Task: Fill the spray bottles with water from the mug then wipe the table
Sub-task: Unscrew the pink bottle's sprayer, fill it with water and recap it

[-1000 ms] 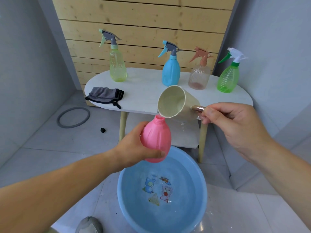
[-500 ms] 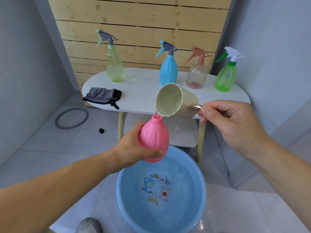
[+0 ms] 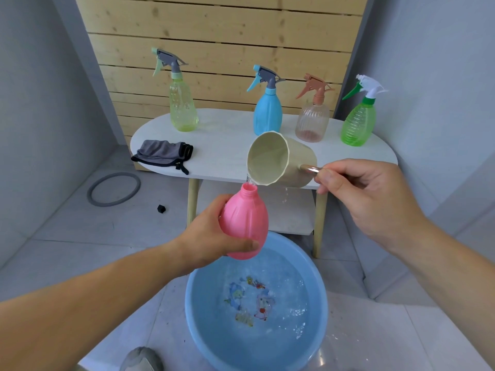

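The white tabletop stands behind. On the floor, the blue basin holds water. Above it the left hand grips the open pink bottle. The right hand pinches the handle of the tilted mug, and a thin stream, it seems, falls into the bottle's neck.

Four bottles are stood in a row along the back of the table: the leftmost spray bottle, the second spray bottle right of centre, the third spray bottle just beside it, and the rightmost spray bottle. A cloth is laid at the table's front left edge. In front of the table, a mug is held tilted by the right hand, its rim just above the mouth of an uncapped bottle held by the left hand. Below them, a basin is set on the floor, with a ring to the left of the table.
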The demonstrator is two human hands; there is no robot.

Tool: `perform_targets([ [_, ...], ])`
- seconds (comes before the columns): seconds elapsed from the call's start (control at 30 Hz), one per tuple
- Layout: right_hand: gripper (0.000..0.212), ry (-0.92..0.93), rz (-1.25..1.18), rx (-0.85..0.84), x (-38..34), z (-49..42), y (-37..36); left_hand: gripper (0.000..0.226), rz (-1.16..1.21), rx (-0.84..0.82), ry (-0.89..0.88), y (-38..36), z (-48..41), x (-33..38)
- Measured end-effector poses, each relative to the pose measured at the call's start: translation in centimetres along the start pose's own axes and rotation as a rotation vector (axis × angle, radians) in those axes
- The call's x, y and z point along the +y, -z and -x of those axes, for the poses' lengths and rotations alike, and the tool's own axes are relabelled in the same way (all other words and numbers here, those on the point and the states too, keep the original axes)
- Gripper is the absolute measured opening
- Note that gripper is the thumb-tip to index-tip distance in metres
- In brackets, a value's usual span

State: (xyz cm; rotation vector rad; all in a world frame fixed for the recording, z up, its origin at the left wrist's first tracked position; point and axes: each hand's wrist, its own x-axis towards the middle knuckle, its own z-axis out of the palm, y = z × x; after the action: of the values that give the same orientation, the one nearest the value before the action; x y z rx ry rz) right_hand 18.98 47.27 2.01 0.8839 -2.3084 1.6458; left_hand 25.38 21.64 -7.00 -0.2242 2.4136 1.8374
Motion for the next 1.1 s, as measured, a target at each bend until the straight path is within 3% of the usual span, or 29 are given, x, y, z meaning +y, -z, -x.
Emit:
perform_targets([
  [0.73, 0.022, 0.025, 0.029, -0.01, -0.61, 0.19, -0.22, 0.093, -0.011, 0.005, 0.003, -0.07, -0.1, -0.06],
  [1.1, 0.013, 0.032, 0.059, -0.021, -0.8, 0.34, -0.23, 0.091, -0.021, 0.017, 0.005, -0.13, -0.15, -0.23],
])
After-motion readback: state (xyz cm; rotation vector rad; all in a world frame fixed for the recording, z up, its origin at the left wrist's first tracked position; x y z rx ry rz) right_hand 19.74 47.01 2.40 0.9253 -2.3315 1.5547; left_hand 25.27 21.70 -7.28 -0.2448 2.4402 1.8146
